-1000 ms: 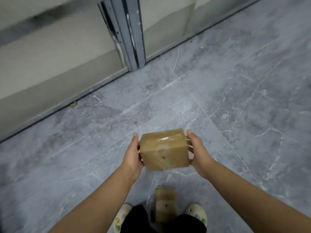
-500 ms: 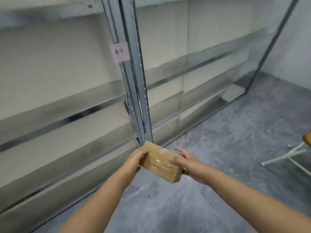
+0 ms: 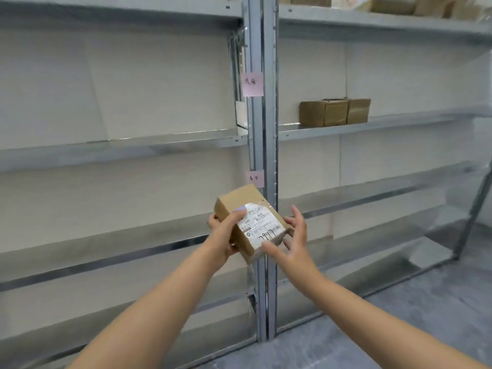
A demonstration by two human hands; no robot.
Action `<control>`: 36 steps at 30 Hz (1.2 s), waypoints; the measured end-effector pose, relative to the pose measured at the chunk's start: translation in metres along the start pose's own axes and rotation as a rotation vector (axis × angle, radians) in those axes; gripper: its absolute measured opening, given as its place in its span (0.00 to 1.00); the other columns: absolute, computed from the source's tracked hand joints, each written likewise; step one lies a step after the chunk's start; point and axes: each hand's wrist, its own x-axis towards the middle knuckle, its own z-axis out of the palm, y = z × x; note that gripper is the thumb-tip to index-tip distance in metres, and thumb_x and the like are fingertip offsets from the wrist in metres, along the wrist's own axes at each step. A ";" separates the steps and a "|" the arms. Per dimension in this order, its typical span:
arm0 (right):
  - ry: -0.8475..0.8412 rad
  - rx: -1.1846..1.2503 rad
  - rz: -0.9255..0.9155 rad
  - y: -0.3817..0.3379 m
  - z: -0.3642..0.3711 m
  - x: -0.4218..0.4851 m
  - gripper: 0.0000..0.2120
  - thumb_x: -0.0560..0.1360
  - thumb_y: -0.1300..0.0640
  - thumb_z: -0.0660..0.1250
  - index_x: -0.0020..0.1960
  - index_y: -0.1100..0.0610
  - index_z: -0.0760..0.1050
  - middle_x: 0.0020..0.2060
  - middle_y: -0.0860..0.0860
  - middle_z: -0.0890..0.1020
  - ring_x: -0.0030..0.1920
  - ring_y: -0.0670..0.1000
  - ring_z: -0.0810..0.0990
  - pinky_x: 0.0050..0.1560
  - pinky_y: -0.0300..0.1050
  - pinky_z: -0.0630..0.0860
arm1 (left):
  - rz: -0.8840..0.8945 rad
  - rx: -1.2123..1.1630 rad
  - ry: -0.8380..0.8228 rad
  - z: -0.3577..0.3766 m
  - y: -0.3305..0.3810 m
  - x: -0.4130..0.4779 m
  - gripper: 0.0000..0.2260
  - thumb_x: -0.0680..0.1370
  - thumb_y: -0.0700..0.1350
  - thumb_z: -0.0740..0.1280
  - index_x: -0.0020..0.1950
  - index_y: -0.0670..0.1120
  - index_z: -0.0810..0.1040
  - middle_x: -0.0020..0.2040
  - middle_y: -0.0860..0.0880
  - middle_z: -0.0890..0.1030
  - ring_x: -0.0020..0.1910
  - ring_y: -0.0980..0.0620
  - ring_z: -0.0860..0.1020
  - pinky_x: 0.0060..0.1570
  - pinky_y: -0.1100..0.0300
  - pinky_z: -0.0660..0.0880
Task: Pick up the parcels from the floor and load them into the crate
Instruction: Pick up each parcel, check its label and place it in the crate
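Observation:
A small brown cardboard parcel (image 3: pixel 241 209) with a white shipping label facing me is held up in front of the metal shelving. My left hand (image 3: pixel 222 235) grips its left side, thumb lying across the label edge. My right hand (image 3: pixel 288 239) holds its lower right corner with spread, bent fingers. The parcel is tilted, one corner pointing down. No crate is in view.
Grey metal shelving (image 3: pixel 262 161) fills the view, with pink notes (image 3: pixel 253 83) on its upright. Brown boxes (image 3: pixel 334 111) stand on the middle right shelf, more on the top shelf (image 3: pixel 394 5). Grey marbled floor (image 3: pixel 399 328) lies at the lower right.
I have raised the parcel from near the floor to shelf height and turned it so its label faces me. The view has swung up from the floor to the shelves.

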 end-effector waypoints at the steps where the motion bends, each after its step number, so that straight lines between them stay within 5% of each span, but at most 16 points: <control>1: 0.023 0.086 0.045 -0.004 -0.001 0.002 0.51 0.59 0.38 0.70 0.74 0.42 0.46 0.69 0.50 0.61 0.68 0.48 0.66 0.69 0.50 0.67 | 0.047 -0.061 0.025 -0.002 0.006 -0.002 0.29 0.74 0.47 0.70 0.68 0.49 0.57 0.60 0.45 0.77 0.56 0.46 0.79 0.51 0.45 0.78; 4: -0.007 0.445 0.316 -0.015 0.001 0.005 0.40 0.71 0.45 0.69 0.74 0.41 0.48 0.71 0.54 0.64 0.65 0.58 0.71 0.63 0.60 0.72 | 0.169 -0.204 0.067 -0.001 0.013 -0.010 0.27 0.73 0.43 0.71 0.64 0.49 0.56 0.59 0.43 0.75 0.55 0.45 0.79 0.58 0.40 0.75; 8: -0.191 0.608 0.380 -0.023 0.009 0.000 0.35 0.74 0.53 0.69 0.72 0.40 0.53 0.60 0.58 0.76 0.52 0.59 0.80 0.50 0.53 0.78 | 0.195 -0.294 0.004 0.008 0.006 -0.021 0.37 0.65 0.46 0.75 0.68 0.48 0.57 0.63 0.39 0.76 0.58 0.42 0.80 0.56 0.43 0.77; 11: -0.194 0.589 0.345 -0.024 0.010 0.000 0.32 0.75 0.58 0.67 0.69 0.39 0.53 0.59 0.59 0.77 0.53 0.58 0.80 0.56 0.52 0.77 | 0.188 -0.281 0.014 0.008 0.008 -0.031 0.31 0.70 0.45 0.73 0.68 0.46 0.61 0.61 0.39 0.77 0.52 0.43 0.81 0.52 0.46 0.79; 14: -0.216 0.542 0.322 -0.022 0.011 0.000 0.35 0.72 0.52 0.70 0.69 0.39 0.52 0.63 0.55 0.76 0.58 0.55 0.79 0.63 0.53 0.71 | 0.202 -0.142 -0.016 0.001 0.017 -0.043 0.22 0.76 0.45 0.68 0.68 0.46 0.66 0.57 0.42 0.79 0.47 0.46 0.80 0.47 0.51 0.79; 19: -0.303 0.521 0.317 -0.024 0.021 0.008 0.39 0.65 0.44 0.66 0.74 0.45 0.56 0.59 0.51 0.78 0.63 0.53 0.75 0.68 0.53 0.68 | 0.245 0.111 -0.002 -0.023 0.026 -0.071 0.16 0.78 0.46 0.64 0.66 0.50 0.71 0.57 0.45 0.82 0.52 0.46 0.81 0.56 0.48 0.76; 23: -0.572 0.395 0.308 -0.019 0.053 -0.003 0.21 0.77 0.51 0.61 0.70 0.46 0.66 0.62 0.53 0.79 0.59 0.53 0.78 0.64 0.52 0.73 | 0.264 0.135 0.156 -0.055 0.021 -0.103 0.16 0.79 0.47 0.63 0.66 0.49 0.72 0.56 0.45 0.82 0.53 0.47 0.81 0.58 0.49 0.75; 26: -0.671 0.360 0.301 -0.019 0.093 -0.026 0.23 0.78 0.52 0.62 0.71 0.44 0.61 0.62 0.48 0.78 0.56 0.48 0.78 0.57 0.43 0.73 | 0.261 0.091 0.270 -0.087 0.016 -0.132 0.13 0.81 0.47 0.60 0.64 0.46 0.73 0.55 0.43 0.82 0.54 0.43 0.81 0.56 0.46 0.77; 30: -0.849 0.332 0.303 -0.023 0.157 -0.063 0.23 0.80 0.55 0.58 0.71 0.40 0.59 0.57 0.40 0.79 0.53 0.41 0.79 0.48 0.33 0.74 | 0.206 0.074 0.455 -0.139 0.014 -0.178 0.08 0.82 0.51 0.57 0.57 0.53 0.73 0.46 0.49 0.83 0.43 0.50 0.82 0.40 0.55 0.81; 34: -1.024 0.286 0.288 -0.035 0.230 -0.111 0.24 0.81 0.55 0.56 0.74 0.43 0.54 0.65 0.45 0.75 0.58 0.45 0.77 0.53 0.36 0.73 | 0.167 0.094 0.640 -0.204 0.017 -0.235 0.06 0.82 0.51 0.56 0.51 0.55 0.71 0.46 0.49 0.81 0.42 0.50 0.81 0.41 0.57 0.78; 36: -1.109 0.262 0.247 -0.047 0.267 -0.136 0.24 0.82 0.53 0.55 0.75 0.43 0.51 0.67 0.47 0.73 0.60 0.46 0.76 0.51 0.35 0.72 | 0.162 0.091 0.710 -0.238 0.021 -0.264 0.07 0.82 0.51 0.56 0.56 0.53 0.72 0.52 0.45 0.81 0.47 0.46 0.81 0.44 0.55 0.78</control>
